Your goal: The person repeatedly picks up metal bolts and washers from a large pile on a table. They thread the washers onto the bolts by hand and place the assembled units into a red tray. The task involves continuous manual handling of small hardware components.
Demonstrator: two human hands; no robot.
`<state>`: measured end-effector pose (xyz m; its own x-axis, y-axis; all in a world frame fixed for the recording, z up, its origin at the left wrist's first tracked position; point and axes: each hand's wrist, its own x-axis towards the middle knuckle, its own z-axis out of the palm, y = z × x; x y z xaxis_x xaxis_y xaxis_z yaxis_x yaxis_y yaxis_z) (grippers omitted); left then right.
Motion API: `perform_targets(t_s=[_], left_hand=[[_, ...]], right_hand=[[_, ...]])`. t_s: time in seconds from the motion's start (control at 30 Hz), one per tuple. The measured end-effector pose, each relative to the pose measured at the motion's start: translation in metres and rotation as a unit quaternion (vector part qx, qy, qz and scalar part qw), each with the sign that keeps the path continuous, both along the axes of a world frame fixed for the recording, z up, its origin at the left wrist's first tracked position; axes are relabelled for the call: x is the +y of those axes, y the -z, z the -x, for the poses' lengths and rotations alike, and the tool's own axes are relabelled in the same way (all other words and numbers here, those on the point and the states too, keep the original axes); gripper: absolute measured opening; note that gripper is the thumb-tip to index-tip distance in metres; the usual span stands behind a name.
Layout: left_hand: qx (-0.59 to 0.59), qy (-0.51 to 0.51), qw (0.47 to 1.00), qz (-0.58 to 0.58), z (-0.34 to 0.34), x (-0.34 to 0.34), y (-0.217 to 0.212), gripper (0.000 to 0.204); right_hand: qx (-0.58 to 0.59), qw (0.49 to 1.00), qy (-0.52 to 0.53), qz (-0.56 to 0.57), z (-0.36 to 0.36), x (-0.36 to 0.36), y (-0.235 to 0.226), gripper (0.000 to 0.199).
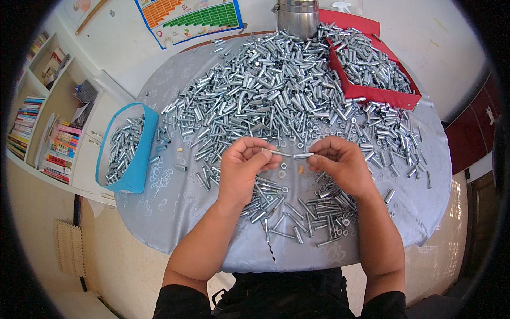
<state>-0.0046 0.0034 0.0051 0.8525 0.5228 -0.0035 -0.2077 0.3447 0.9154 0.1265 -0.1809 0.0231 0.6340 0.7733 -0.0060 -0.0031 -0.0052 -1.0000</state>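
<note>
My left hand pinches a thin metal bolt between thumb and fingers. Facing it, my right hand grips a short silver metal sleeve by its right end. Bolt and sleeve are roughly in line, the bolt's tip at the sleeve's left end; whether it has entered is too small to tell. Just below lie a few loose washers or nuts. Between my forearms is a small group of bolts and sleeves. Beyond my hands spreads a large heap of sleeves and bolts.
A blue box of metal parts stands at the left of the round cloth-covered table. At the far right is a red box full of sleeves, near a steel container. Bookshelves line the left.
</note>
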Motion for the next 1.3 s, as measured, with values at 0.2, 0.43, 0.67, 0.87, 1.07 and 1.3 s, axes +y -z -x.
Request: perform_targets(t_s=[0.2,0.43,0.67,0.87,1.07,1.3], left_hand=[[0.0,0.008,1.0,0.007,-0.001,-0.001,-0.001,0.013],[0.0,0.009,1.0,0.015,-0.001,-0.001,0.0,0.013],[0.058,0.037,0.996,-0.064,-0.001,-0.006,0.0,0.019],[0.061,0.094,0.98,-0.164,0.003,-0.019,0.002,0.03],[0.061,0.091,0.981,-0.163,0.003,-0.019,-0.002,0.028],[0.034,-0.027,0.997,-0.069,0.002,-0.006,-0.005,0.023]], right_hand=[[-0.007,1.0,0.002,-0.004,0.0,0.0,0.002,0.016],[-0.019,1.0,0.011,0.007,0.001,0.001,0.002,0.015],[0.026,0.999,-0.01,-0.016,0.004,0.002,0.0,0.015],[-0.067,0.997,0.008,0.021,0.003,0.001,0.006,0.015],[-0.092,0.996,0.022,0.008,0.006,0.003,0.003,0.012],[-0.089,0.973,0.211,0.014,-0.018,-0.007,0.002,0.012]])
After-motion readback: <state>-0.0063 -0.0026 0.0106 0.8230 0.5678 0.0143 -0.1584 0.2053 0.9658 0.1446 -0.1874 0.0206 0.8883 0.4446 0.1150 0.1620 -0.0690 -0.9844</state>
